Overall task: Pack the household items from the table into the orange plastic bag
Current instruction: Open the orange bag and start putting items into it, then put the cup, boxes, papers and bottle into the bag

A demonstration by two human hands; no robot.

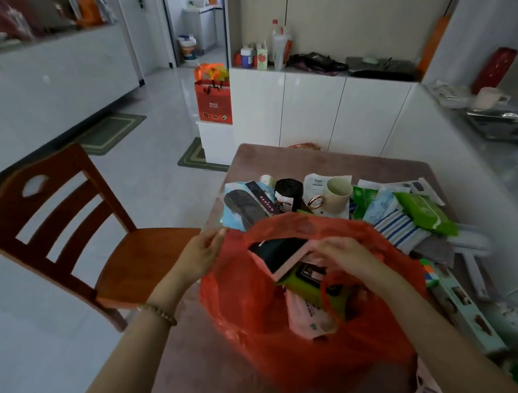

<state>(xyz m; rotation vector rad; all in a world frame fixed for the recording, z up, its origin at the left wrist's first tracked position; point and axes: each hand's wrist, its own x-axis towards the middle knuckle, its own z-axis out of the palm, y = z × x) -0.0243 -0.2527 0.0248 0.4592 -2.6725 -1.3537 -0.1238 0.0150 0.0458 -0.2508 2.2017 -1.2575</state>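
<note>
Orange plastic bag (246,321) sits on table (203,371), mouth open. Pink pack (307,316) and green pack (305,288) lie inside. Right hand (340,255) is in mouth, fingers curled on corner of pink-edged black slab (279,252); slab tilted, half in. Left hand (200,253) pinches bag rim, holds it wide. Step looks like: tuck slab down. Next: let go, reach for more. Farther back wait striped sock (400,231), green wipes pack (426,211), mug (338,194), black roll (288,191).
</note>
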